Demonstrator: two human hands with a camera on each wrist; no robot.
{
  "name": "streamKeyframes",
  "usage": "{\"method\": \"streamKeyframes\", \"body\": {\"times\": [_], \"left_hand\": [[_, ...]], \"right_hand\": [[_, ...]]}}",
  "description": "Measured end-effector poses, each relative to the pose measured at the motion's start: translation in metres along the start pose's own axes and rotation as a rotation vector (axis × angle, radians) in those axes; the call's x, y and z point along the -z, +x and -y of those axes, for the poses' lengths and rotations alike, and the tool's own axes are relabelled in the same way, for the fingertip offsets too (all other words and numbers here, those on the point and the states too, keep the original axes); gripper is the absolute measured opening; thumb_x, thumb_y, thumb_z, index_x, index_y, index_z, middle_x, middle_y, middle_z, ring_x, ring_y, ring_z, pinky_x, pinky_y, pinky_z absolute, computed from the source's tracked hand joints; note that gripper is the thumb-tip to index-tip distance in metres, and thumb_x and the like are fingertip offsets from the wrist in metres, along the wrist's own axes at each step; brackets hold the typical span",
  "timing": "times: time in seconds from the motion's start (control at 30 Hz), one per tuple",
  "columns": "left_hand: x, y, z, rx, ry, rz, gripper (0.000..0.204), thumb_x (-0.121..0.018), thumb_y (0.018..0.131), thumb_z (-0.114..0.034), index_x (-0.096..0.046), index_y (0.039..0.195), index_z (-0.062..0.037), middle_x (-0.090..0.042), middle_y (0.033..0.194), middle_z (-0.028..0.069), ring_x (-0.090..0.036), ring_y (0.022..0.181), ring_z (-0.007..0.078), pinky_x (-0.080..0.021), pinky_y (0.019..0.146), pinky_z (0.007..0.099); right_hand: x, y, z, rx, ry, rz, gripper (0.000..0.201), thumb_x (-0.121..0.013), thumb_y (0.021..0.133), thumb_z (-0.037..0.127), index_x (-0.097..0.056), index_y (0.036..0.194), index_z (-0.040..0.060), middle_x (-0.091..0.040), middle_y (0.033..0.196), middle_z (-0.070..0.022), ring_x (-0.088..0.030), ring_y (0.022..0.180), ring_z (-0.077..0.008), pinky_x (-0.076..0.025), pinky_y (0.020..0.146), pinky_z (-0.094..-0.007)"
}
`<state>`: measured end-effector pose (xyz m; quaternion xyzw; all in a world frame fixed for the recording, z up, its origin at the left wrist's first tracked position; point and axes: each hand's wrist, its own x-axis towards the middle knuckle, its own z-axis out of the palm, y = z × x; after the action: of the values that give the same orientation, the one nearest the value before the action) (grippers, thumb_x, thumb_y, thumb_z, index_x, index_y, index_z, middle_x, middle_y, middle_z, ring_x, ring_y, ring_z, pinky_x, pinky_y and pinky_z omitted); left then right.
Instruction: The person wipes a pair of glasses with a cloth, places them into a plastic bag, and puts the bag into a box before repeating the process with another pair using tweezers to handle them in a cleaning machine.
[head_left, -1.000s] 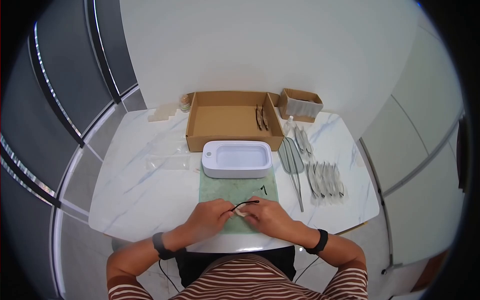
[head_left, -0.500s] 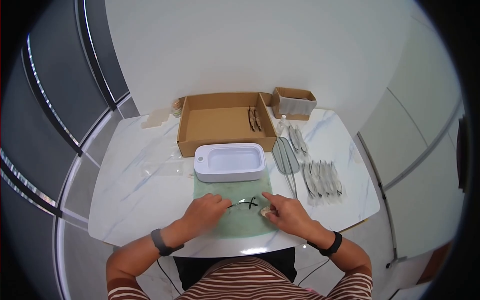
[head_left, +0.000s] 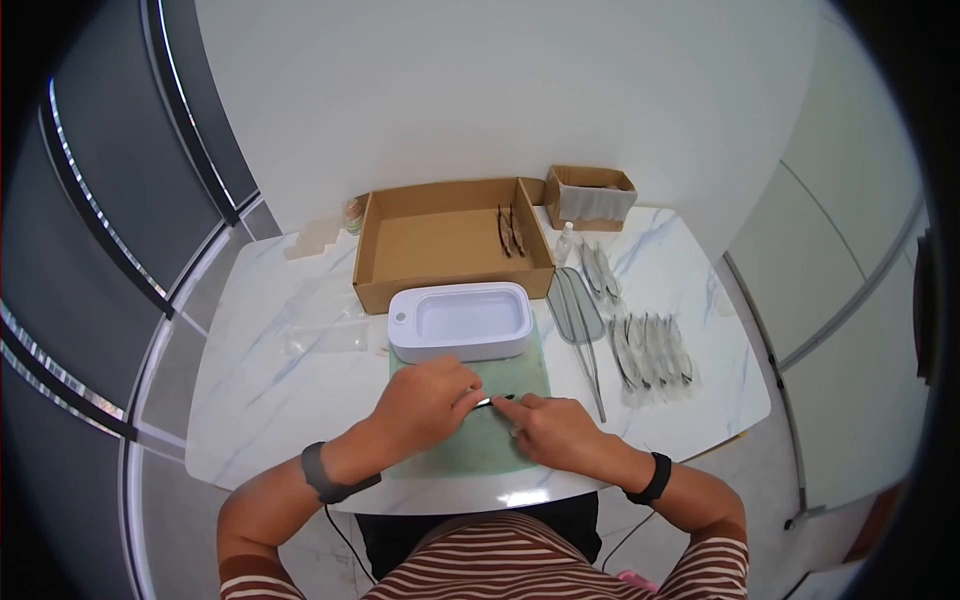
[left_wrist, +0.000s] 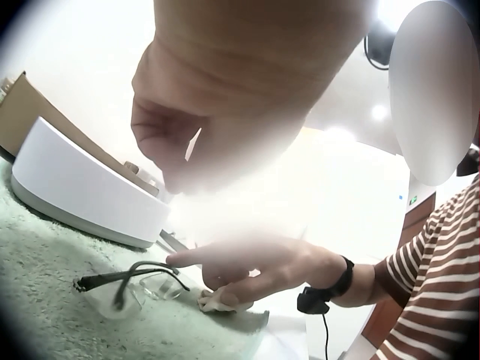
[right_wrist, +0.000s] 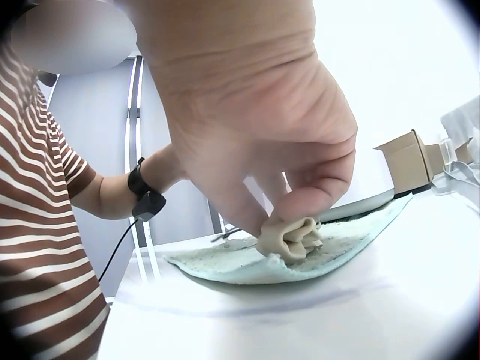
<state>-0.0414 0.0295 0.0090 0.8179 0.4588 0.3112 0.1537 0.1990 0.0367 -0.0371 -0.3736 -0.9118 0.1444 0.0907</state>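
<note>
Dark-framed glasses (left_wrist: pixel 135 277) lie on the green mat (head_left: pixel 480 450), largely hidden between the hands in the head view. My right hand (head_left: pixel 565 435) pinches a crumpled cream cloth (right_wrist: pixel 289 240) between thumb and fingers, its extended index finger touching the frame in the left wrist view. My left hand (head_left: pixel 425 400) hovers just left of the glasses, fingers loosely bent; the left wrist view shows it above and apart from them, its fingertips blurred.
A white basin-like device (head_left: pixel 460 322) stands behind the mat, before a cardboard box (head_left: pixel 430 285) holding dark-framed glasses. Right of it are grey tongs (head_left: pixel 592 375), a small bottle (head_left: pixel 565 243), bagged glasses (head_left: pixel 650 355) and a smaller box (head_left: pixel 590 200). Clear bags (head_left: pixel 328 338) lie left.
The hands parted, uncovering the glasses, then came close over them again. My left hand moved right; the right hand shifted left with the cream cloth, its index finger now reaching the frame.
</note>
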Motion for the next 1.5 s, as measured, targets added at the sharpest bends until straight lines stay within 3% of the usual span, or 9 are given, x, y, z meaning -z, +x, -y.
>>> {"method": "streamKeyframes", "body": {"times": [0.17, 0.33, 0.5, 0.57, 0.63, 0.67, 0.87, 1.1, 1.5], "left_hand": [[-0.030, -0.012, 0.017, 0.014, 0.304, 0.231, 0.015, -0.075, 0.086, -0.019, -0.071, 0.093, -0.0054, -0.063, 0.086, 0.0121, -0.066, 0.074, 0.0337, -0.055, 0.067, 0.0433], [-0.042, -0.018, 0.034, -0.018, 0.327, 0.217, 0.013, -0.073, 0.085, -0.017, -0.071, 0.088, -0.0050, -0.064, 0.083, 0.0133, -0.066, 0.076, 0.0353, -0.055, 0.068, 0.0454], [-0.025, -0.013, 0.034, -0.012, 0.250, 0.106, 0.014, -0.071, 0.088, -0.015, -0.071, 0.089, -0.0010, -0.067, 0.082, 0.0155, -0.067, 0.072, 0.0308, -0.053, 0.065, 0.0427], [-0.014, -0.007, 0.029, 0.376, -0.195, 0.259, 0.018, -0.069, 0.094, -0.016, -0.072, 0.095, 0.0011, -0.069, 0.082, 0.0105, -0.063, 0.069, 0.0187, -0.051, 0.062, 0.0340], [-0.020, -0.006, 0.032, 0.460, -0.458, 0.345, 0.020, -0.069, 0.096, -0.019, -0.073, 0.097, 0.0007, -0.068, 0.082, 0.0063, -0.060, 0.069, 0.0139, -0.050, 0.063, 0.0297], [-0.022, -0.005, 0.032, 0.552, -0.725, 0.427, 0.022, -0.068, 0.099, -0.021, -0.074, 0.100, 0.0004, -0.068, 0.081, 0.0022, -0.057, 0.069, 0.0091, -0.048, 0.063, 0.0254], [-0.033, -0.009, 0.018, 0.540, -0.945, 0.512, 0.023, -0.066, 0.101, -0.023, -0.074, 0.103, -0.0018, -0.068, 0.085, -0.0009, -0.059, 0.073, 0.0070, -0.049, 0.065, 0.0233], [-0.037, -0.008, 0.020, 0.564, -1.022, 0.451, 0.022, -0.063, 0.103, -0.023, -0.073, 0.105, -0.0032, -0.067, 0.084, -0.0012, -0.058, 0.073, 0.0067, -0.049, 0.067, 0.0239], [-0.047, -0.001, 0.027, 0.605, -1.247, 0.197, 0.018, -0.061, 0.103, -0.021, -0.069, 0.106, -0.0045, -0.065, 0.092, -0.0025, -0.059, 0.079, 0.0058, -0.048, 0.071, 0.0227]], "right_hand": [[0.002, 0.002, 0.004, -0.013, -0.020, 0.004, 0.054, -0.066, 0.084, 0.015, -0.059, 0.137, 0.0073, -0.067, 0.094, -0.0160, -0.069, 0.077, -0.0362, -0.057, 0.067, -0.0441], [0.001, -0.007, -0.002, -0.028, 0.074, -0.046, 0.042, -0.068, 0.085, 0.012, -0.063, 0.126, 0.0061, -0.068, 0.097, -0.0167, -0.069, 0.081, -0.0369, -0.057, 0.068, -0.0449], [0.027, -0.020, -0.007, -0.071, 0.446, -0.343, 0.028, -0.074, 0.085, 0.003, -0.068, 0.112, 0.0039, -0.068, 0.097, -0.0105, -0.070, 0.080, -0.0210, -0.057, 0.070, -0.0296], [0.036, -0.018, -0.007, -0.055, 0.541, -0.458, 0.024, -0.074, 0.086, -0.002, -0.069, 0.109, 0.0026, -0.068, 0.098, -0.0080, -0.068, 0.083, -0.0145, -0.055, 0.070, -0.0241], [0.041, -0.012, -0.005, -0.076, 0.733, -0.615, 0.023, -0.072, 0.086, -0.003, -0.070, 0.109, 0.0022, -0.067, 0.101, -0.0083, -0.068, 0.087, -0.0152, -0.055, 0.070, -0.0250], [0.042, -0.009, -0.004, -0.057, 0.724, -0.631, 0.024, -0.071, 0.086, -0.005, -0.071, 0.110, 0.0025, -0.067, 0.105, -0.0095, -0.068, 0.088, -0.0154, -0.055, 0.069, -0.0250], [0.036, 0.001, 0.001, 0.056, 0.562, -0.581, 0.028, -0.073, 0.083, -0.008, -0.074, 0.109, 0.0045, -0.068, 0.104, -0.0095, -0.067, 0.086, -0.0167, -0.054, 0.067, -0.0259], [0.035, 0.006, 0.007, 0.169, 0.321, -0.666, 0.033, -0.075, 0.077, -0.008, -0.075, 0.107, 0.0061, -0.067, 0.100, -0.0110, -0.064, 0.087, -0.0270, -0.052, 0.071, -0.0354], [0.023, -0.003, 0.042, 0.447, 0.111, -0.555, 0.042, -0.072, 0.071, -0.003, -0.075, 0.111, 0.0079, -0.064, 0.098, -0.0043, -0.055, 0.073, -0.0228, -0.049, 0.060, -0.0330]]}}
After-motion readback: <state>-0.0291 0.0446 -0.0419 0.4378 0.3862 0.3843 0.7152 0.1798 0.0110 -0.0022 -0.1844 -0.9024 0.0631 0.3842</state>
